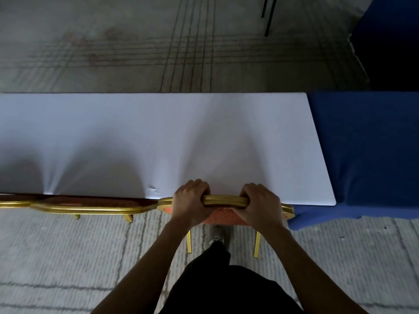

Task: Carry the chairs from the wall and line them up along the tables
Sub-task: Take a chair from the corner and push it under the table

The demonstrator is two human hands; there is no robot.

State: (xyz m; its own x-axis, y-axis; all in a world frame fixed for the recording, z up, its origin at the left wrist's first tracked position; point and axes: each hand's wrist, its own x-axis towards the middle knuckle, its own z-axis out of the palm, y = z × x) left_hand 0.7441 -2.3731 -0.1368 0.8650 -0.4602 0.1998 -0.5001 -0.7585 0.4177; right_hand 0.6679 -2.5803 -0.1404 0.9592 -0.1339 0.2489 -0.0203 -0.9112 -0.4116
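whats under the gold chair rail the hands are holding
Below the gold rail, held by the left hand and right hand, show orange backrest padding, two gold legs and a shoe on the carpet. The seat and front legs are hidden.

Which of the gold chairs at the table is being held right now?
The rightmost chair, nearest the blue cloth: the left hand and right hand both grip its top rail. The chairs to its left stand untouched.
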